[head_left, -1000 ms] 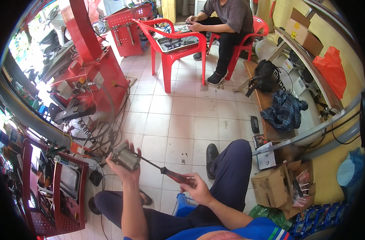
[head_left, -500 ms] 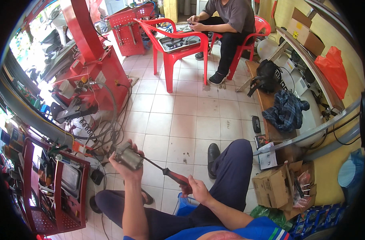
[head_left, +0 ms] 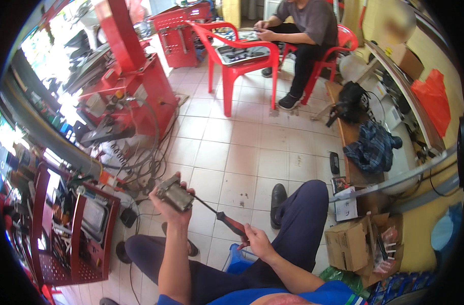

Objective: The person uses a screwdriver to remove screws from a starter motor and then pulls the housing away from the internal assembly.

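My left hand (head_left: 172, 212) is wrapped round a dull metal cylindrical part (head_left: 178, 197), which looks like a small motor, and holds it up over my left thigh. My right hand (head_left: 259, 244) grips the red and black handle of a screwdriver (head_left: 233, 225). The screwdriver's dark shaft slopes up and left, and its tip reaches the right end of the metal part. Whether the tip sits in a screw or only touches the part is too small to tell. Between my legs, below the right hand, stands a blue container (head_left: 238, 260).
A red tool cart (head_left: 78, 254) stands at left, with cables (head_left: 153, 170) on the tiles beyond it. Ahead are a red machine (head_left: 149, 96) and a red chair (head_left: 231, 76) bearing a parts tray. Another person (head_left: 313, 30) sits behind it. Cardboard boxes (head_left: 346, 246) lie at right.
The whole scene has shifted rightward in the picture and tilted a little. Both hands keep their hold, and the screwdriver still points at the metal part's right end.
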Available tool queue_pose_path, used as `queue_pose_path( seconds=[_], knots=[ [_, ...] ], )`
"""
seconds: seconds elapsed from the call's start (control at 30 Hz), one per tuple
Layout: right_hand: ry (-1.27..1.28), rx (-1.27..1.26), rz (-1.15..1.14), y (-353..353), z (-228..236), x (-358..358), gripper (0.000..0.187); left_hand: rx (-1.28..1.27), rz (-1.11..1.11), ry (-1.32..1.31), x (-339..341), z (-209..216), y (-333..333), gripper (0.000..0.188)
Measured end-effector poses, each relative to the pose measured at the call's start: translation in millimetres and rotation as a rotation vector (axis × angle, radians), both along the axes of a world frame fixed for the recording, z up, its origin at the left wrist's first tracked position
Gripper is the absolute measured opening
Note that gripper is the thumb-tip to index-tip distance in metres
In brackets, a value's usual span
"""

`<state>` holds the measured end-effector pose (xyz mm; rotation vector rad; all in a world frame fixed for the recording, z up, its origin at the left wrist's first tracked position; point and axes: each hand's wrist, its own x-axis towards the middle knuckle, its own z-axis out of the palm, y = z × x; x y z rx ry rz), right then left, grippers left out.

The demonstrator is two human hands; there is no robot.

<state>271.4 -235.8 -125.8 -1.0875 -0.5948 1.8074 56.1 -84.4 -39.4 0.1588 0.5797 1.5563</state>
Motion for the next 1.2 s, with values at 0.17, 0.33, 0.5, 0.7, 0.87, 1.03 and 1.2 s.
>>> queue_pose_path(
  seconds=[0.17, 0.33, 0.5, 0.7, 0.87, 1.03, 1.2],
  knots=[
    [-0.344, 0.321, -0.098, -4.4, 38.4, -9.8, 0.036, -0.061, 0.039, -0.003, 2.9, 5.6, 3.0, 0.06],
    [0.13, 0.007, 0.033, -2.6, -9.5, 6.7, 0.036, 0.013, -0.054, -0.049, 0.0, -0.5, 0.6, 0.059],
    [-0.387, 0.298, -0.186, -1.6, 32.8, -17.3, 0.044, 0.045, -0.059, -0.079, -7.8, -12.4, 4.9, 0.06],
    [0.037, 0.071, 0.09, -5.6, 3.0, 11.6, 0.031, -0.007, -0.032, -0.063, 2.2, 1.0, 7.1, 0.064],
    [-0.429, 0.362, -0.143, -7.3, 38.1, -17.7, 0.026, 0.084, -0.042, -0.132, -16.8, -15.5, -0.6, 0.062],
    [-0.154, 0.109, 0.029, -7.1, 30.1, 1.1, 0.038, 0.008, -0.038, -0.137, -0.1, 4.6, 1.1, 0.057],
    [-0.352, 0.246, -0.045, -7.2, 31.3, -15.5, 0.042, 0.22, -0.177, -0.252, -15.5, -16.3, 4.2, 0.062]
  ],
)
